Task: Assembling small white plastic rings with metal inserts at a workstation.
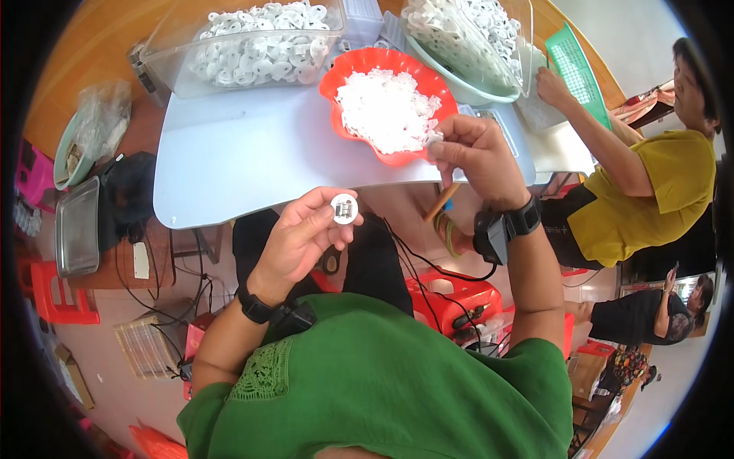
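My left hand [300, 236] pinches a small round white plastic part [345, 208] between thumb and fingers. Dark and metallic pieces show on the face of that disc. At the near right rim of a red wavy-edged bowl [332, 93], my right hand [478, 157] has thumb and forefinger pressed together. A small white piece [435, 138] shows at those fingertips, its exact shape too small to make out. Many tiny white plastic pieces [386, 107] heap up inside the bowl, which stands on a light blue tabletop [237, 153].
A clear bin [243, 76] of white round parts stands behind at left. Another clear tub [466, 53] of them rests in a pale green basin [489, 98] at right. Across the table, a person in yellow [650, 183] touches a green basket [575, 65]. Cables [428, 264] hang below the table.
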Available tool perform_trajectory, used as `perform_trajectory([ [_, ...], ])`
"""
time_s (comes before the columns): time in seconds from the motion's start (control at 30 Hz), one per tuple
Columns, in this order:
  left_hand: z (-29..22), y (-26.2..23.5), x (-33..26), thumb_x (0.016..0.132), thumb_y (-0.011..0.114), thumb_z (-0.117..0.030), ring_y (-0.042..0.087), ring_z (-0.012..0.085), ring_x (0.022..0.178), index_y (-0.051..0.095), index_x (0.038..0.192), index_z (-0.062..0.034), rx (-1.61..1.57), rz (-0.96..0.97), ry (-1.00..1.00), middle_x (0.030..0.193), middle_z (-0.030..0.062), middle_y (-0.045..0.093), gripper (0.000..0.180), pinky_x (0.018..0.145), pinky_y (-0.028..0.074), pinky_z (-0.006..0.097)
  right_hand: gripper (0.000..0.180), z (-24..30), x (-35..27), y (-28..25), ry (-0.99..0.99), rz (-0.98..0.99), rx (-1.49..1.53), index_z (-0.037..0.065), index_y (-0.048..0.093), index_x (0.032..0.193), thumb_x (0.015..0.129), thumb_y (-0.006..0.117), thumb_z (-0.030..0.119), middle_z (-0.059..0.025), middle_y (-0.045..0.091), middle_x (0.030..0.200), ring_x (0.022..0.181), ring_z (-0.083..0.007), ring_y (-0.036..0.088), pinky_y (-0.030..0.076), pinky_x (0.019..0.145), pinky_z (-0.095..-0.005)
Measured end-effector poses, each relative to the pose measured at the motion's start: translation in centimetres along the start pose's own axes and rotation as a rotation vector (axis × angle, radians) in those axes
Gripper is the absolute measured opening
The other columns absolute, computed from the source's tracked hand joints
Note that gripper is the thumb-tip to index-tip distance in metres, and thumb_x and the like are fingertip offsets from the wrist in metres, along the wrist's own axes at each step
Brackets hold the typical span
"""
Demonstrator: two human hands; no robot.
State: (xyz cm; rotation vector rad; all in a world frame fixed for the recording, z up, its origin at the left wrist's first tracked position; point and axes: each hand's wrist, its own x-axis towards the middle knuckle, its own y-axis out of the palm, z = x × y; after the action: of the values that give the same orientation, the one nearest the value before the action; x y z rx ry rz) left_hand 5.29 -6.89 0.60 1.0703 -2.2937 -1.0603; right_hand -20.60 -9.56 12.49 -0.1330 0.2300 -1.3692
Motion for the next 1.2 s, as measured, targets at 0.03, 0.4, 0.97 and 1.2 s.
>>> perform_trajectory([
  [0.03, 0.1, 0.6, -0.1, 0.097, 0.048, -0.017, 0.06, 0.0138, 0.078, 0.049, 0.121, 0.0034, 0.013, -0.01, -0.008, 0.1, 0.0156, 0.062, 0.032, 0.067, 0.05, 0.024, 0.008, 0.1, -0.8, 0.6, 0.017, -0.002, 0.019, -0.002, 0.063, 0.086, 0.084, 0.064, 0.006, -0.0026, 0.059, 0.071, 0.057, -0.0068, 0.055, 0.045, 0.051, -0.0203],
  [0.4, 1.8, 2.6, -1.3, 0.098, 0.048, -0.017, 0.058, 0.0119, 0.082, 0.049, 0.124, 0.0009, -0.041, 0.131, -0.024, 0.103, 0.0113, 0.061, 0.032, 0.071, 0.049, 0.024, 0.013, -1.9, -6.9, 7.1, -0.461, 0.011, -0.295, -0.002, 0.063, 0.094, 0.082, 0.063, -0.003, -0.0062, 0.056, 0.074, 0.059, -0.0113, 0.053, 0.041, 0.052, -0.0248],
  [0.97, 3.0, 3.8, -2.2, 0.095, 0.053, -0.014, 0.059, 0.0134, 0.087, 0.049, 0.123, 0.001, -0.007, 0.079, -0.003, 0.104, 0.0071, 0.06, 0.031, 0.074, 0.048, 0.025, 0.013, -3.0, -8.8, 8.7, -0.575, -0.192, -0.366, 0.001, 0.061, 0.085, 0.075, 0.065, -0.006, -0.0075, 0.058, 0.076, 0.068, -0.0215, 0.059, 0.046, 0.059, -0.0298],
  [1.2, 3.2, 3.9, -2.3, 0.095, 0.053, -0.013, 0.06, 0.0135, 0.087, 0.05, 0.122, 0.0015, 0.0, 0.083, -0.009, 0.103, 0.0064, 0.06, 0.03, 0.074, 0.048, 0.025, 0.012, -4.1, -8.5, 9.0, -0.57, -0.166, -0.276, 0.002, 0.061, 0.084, 0.075, 0.065, -0.006, -0.0076, 0.056, 0.077, 0.067, -0.0215, 0.057, 0.045, 0.058, -0.0303],
])
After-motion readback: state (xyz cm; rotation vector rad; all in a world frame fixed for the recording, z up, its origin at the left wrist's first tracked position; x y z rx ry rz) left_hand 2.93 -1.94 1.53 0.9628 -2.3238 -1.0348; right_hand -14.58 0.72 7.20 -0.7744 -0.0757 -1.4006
